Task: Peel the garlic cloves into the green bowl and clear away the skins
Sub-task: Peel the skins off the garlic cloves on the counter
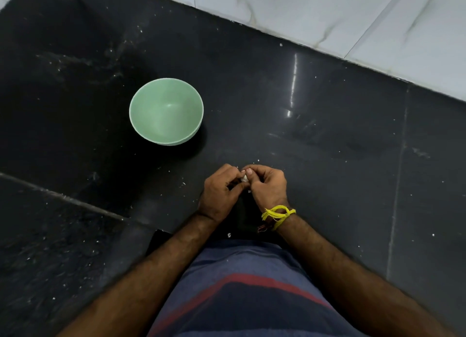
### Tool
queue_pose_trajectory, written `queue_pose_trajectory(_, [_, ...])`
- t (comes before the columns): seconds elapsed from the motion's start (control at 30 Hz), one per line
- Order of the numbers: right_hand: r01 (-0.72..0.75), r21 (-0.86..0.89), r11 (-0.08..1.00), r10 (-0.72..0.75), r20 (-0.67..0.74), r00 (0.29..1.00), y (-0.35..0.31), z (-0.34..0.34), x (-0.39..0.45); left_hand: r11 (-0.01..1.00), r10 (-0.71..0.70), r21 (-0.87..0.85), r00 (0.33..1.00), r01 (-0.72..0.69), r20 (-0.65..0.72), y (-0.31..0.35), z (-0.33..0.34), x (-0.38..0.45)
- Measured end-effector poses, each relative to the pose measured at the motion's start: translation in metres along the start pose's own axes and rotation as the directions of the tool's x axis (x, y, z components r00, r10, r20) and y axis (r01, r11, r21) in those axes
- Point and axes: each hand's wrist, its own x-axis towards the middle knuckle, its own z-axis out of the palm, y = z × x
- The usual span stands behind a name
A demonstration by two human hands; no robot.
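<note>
Nearest the camera is the person's striped shirt (242, 293), dark blue cloth with a red band across it, filling the bottom of the head view. From either side of it the 2 bare forearms reach forward and meet over the dark polished stone counter (327, 140).

The right wrist carries a yellow thread band (277, 214) tied in a loose knot with frayed ends. Just past it the right hand (268, 185) is curled, thumb and fingertips drawn together. The left hand (219, 194) faces it, fingers likewise bent inward, and the 2 hands touch at their tips. Pinched between them is a small white garlic clove (244, 178); only a sliver of it shows between the fingers, so both hands are closed tightly on it and how much skin it has left cannot be told. Under the hands lies a dark shape whose nature is unclear.

Around the hands small white flecks (184, 184) are scattered on the counter, with another white scrap (229, 234) near the shirt edge; they are too small to identify with certainty.

Farther off and to the left, well apart from the hands, stands the round pale green bowl (141, 124), upright on the counter, its inside smooth and showing nothing in it.

Beyond, along the far right, the counter ends at a pale grey marbled tile wall (353, 16) with thin joints.
</note>
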Motion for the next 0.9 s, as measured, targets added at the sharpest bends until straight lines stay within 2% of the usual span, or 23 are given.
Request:
queue_pose_trajectory(0.23, [0.02, -0.14, 0.99, -0.032, -0.085, 0.996, -0.007, 0.007, -0.003, 0.997, 0.078, 0.014, 0.995, -0.077, -0.064, 0.0, 0.004, -0.003])
queue_pose_trajectory(0.33, [-0.016, -0.15, 0.989, 0.009, -0.044, 0.999, -0.007, 0.004, 0.001, 1.0, 0.019, -0.019, 0.999, -0.02, -0.041, -0.001, 0.003, -0.004])
queue_pose_trajectory(0.5, [-0.006, 0.053, 0.999, -0.002, 0.155, 0.988, -0.005, -0.014, 0.0, 0.981, -0.111, -0.154, 0.994, 0.113, 0.025, 0.008, -0.005, -0.002])
queue_pose_trajectory(0.7, [-0.004, 0.174, 0.985, -0.031, 0.198, 0.98, -0.002, -0.023, -0.006, 0.895, -0.248, -0.353, 0.962, 0.274, 0.117, 0.016, -0.013, -0.005])
queue_pose_trajectory(0.9, [-0.069, 0.239, 0.969, 0.012, 0.232, 0.973, -0.009, -0.029, -0.009, 0.857, -0.306, -0.369, 0.932, 0.359, 0.196, 0.025, -0.014, 0.002])
